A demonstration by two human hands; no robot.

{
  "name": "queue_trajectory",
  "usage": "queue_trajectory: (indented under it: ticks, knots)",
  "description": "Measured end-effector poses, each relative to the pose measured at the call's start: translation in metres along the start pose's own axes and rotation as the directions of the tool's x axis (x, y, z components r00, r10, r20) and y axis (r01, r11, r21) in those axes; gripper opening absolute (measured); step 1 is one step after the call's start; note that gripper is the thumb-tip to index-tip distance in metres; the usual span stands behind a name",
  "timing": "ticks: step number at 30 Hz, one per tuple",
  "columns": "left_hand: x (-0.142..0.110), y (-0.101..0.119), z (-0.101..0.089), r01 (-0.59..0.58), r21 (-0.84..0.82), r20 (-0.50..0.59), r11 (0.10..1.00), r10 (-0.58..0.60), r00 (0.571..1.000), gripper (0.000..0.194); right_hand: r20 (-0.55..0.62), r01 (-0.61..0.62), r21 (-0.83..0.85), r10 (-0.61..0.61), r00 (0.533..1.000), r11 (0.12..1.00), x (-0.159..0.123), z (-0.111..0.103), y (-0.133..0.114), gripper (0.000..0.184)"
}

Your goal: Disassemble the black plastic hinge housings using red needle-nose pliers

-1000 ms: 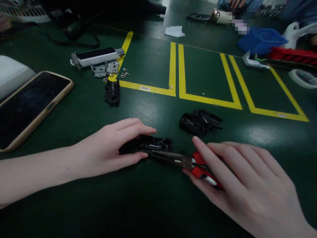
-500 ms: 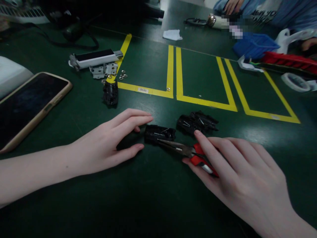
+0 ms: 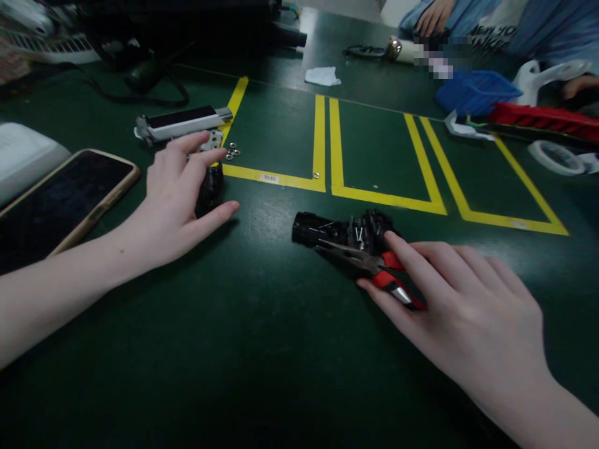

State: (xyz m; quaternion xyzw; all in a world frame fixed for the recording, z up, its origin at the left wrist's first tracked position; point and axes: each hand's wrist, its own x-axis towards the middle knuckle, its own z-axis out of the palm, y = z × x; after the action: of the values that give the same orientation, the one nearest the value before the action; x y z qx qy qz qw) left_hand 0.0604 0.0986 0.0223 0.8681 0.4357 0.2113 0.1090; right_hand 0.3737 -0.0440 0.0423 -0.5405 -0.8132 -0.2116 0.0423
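My right hand (image 3: 468,305) grips red-handled needle-nose pliers (image 3: 374,265), whose jaws point left and lie a little apart. The tips are at the near side of a black plastic part (image 3: 313,229); I cannot tell whether they touch it. More black parts (image 3: 367,231) with small metal pins adjoin it on the right, partly behind the pliers. My left hand (image 3: 178,187) is open above another black part (image 3: 213,187), fingers spread and thumb pointing right. Its fingers partly cover metal brackets (image 3: 213,141). Several small metal rings (image 3: 232,151) lie just right of the fingertips.
A phone (image 3: 70,202) and a white object (image 3: 28,159) are at the left. Behind my left hand is a white-and-black bar (image 3: 185,125). Yellow tape (image 3: 276,179) marks the green table. A blue bin (image 3: 477,92), tape roll (image 3: 552,157) and another person's hand (image 3: 435,15) are farther right.
My left hand has moved left and away from me, from the middle black part to the one near the brackets. The middle part has shifted right against the others, with the pliers alongside.
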Motion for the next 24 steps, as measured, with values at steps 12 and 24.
queue_trajectory:
  ticks: [12, 24]
  knots:
    - [-0.001, -0.003, 0.004, 0.046, -0.216, 0.097, 0.975, -0.026, 0.995, 0.059, -0.171, 0.173, 0.239, -0.134, 0.976, 0.956, -0.007, 0.004, -0.018, 0.056]
    - [-0.018, 0.022, 0.000, -0.214, -0.554, 0.272, 0.804, 0.418, 0.867, 0.064, -0.118, 0.132, 0.512, -0.082, 0.990, 0.849, -0.008, 0.016, -0.024, 0.056]
